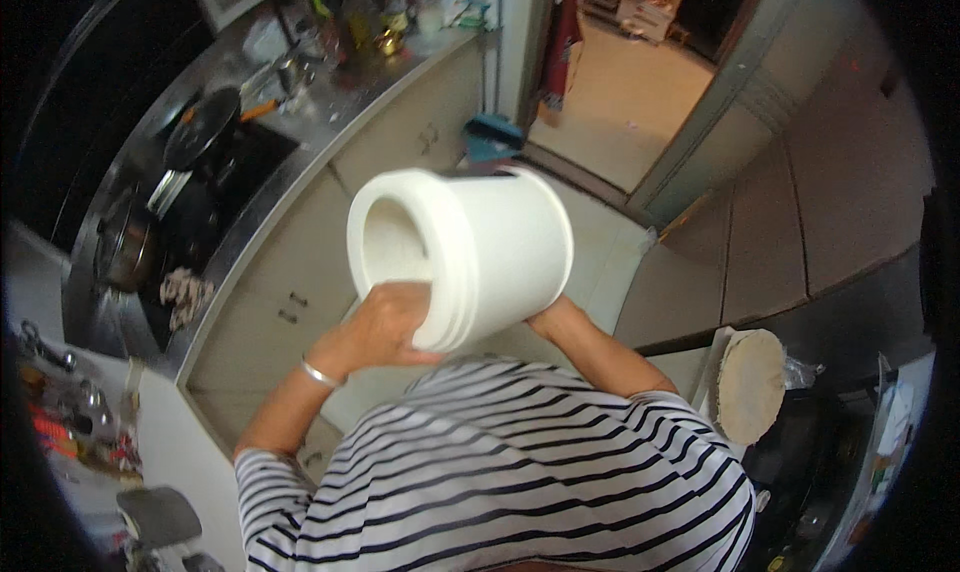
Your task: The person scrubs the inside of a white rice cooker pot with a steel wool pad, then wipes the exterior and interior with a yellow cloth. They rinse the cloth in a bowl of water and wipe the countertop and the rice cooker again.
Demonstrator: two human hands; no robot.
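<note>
A large white cylindrical container (514,234) is held on its side in front of my striped shirt. Its round mouth, with a thick stepped rim, faces left, and the inside that shows is pale. My left hand (394,317) grips the lower edge of the mouth, fingers over the rim and inside, thumb on the outside. My right hand (553,318) supports the container from below near its other end; most of its fingers are hidden behind the wall. A dark patch shows on the container's upper side.
A steel counter on the left carries a gas stove (255,163) with a black wok (202,129), a pot (129,246) and a crumpled cloth (185,296). A blue dustpan (493,137) stands by the open doorway. A round beige piece (750,386) is at right.
</note>
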